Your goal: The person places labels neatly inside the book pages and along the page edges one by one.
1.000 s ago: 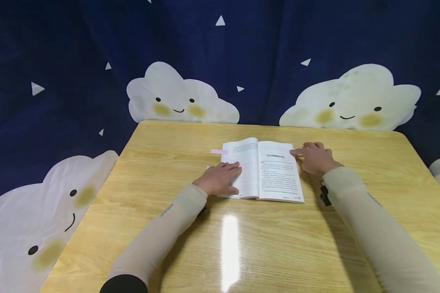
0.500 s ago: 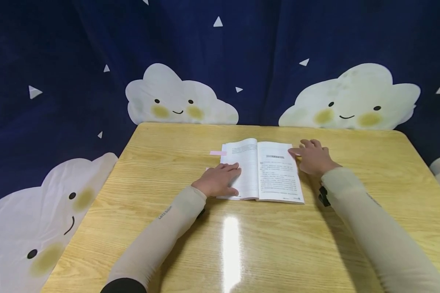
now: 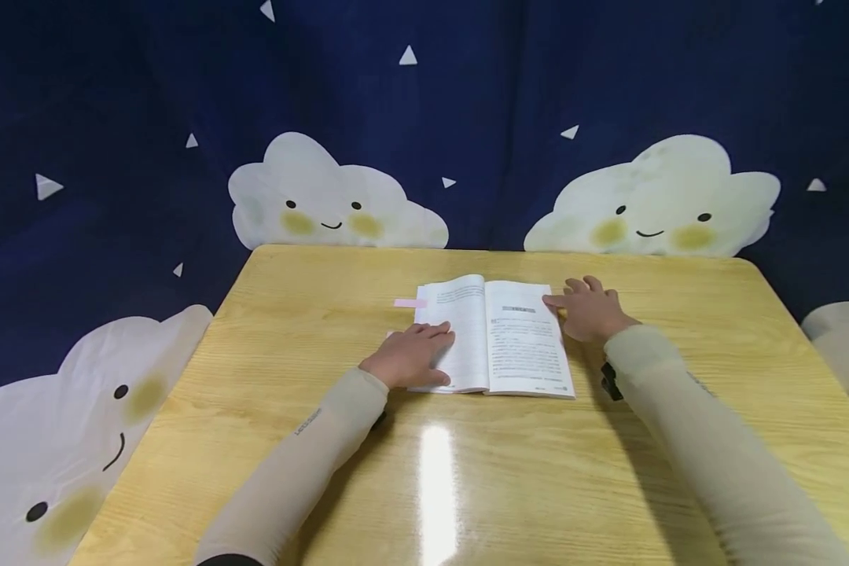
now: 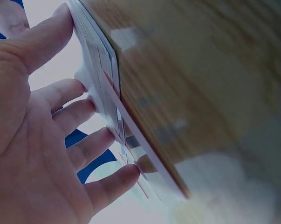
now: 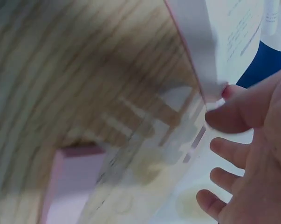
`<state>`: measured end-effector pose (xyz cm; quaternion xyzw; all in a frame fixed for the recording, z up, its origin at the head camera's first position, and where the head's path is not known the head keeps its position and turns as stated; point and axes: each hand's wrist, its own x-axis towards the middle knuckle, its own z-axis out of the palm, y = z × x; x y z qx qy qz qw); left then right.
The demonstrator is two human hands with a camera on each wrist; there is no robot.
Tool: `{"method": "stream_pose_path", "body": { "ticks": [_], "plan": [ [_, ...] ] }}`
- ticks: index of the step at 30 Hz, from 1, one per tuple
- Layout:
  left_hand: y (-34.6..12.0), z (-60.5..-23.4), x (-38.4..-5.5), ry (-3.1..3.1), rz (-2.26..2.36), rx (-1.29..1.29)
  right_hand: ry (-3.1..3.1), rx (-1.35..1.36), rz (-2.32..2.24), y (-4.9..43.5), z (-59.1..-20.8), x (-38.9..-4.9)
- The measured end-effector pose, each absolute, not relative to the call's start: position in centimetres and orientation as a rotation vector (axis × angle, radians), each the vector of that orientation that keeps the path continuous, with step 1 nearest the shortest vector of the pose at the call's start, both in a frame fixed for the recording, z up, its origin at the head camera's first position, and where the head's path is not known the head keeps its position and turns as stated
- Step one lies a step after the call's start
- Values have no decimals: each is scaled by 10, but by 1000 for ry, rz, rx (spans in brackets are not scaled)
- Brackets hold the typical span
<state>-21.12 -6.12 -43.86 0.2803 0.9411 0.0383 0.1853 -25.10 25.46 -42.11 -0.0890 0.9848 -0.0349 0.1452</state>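
An open book (image 3: 523,346) lies on the wooden table, printed on the right page and lightly printed at the top of the left. My left hand (image 3: 409,355) rests on the left page with fingers spread; the left wrist view shows its thumb (image 4: 49,35) at the book's near edge. A pink paper strip (image 3: 409,303) sticks out from the left side. My right hand (image 3: 591,310) pinches the book's upper right edge between thumb (image 5: 229,116) and index finger, its other fingers loosely bent.
On the glossy table (image 3: 290,314), a pale pink block (image 5: 72,186) lies near the right hand in the right wrist view; the arm hides it in the head view. A dark blue curtain (image 3: 368,94) with smiling clouds hangs behind the table.
The head view has shifted slightly, so everything appears a little lower and further left. Both hands keep their places on the book, and the same pages lie open.
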Motion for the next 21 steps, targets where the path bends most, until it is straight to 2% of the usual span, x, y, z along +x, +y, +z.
{"method": "stream_pose_path", "body": {
  "ticks": [6,21],
  "plan": [
    [-69,-443,-207,2656,134,789,2881,-285,-171,254,-431,-246],
    [-63,-441,-211,2663,145,804,2860,-294,-162,261,-425,-240]
  ]
}}
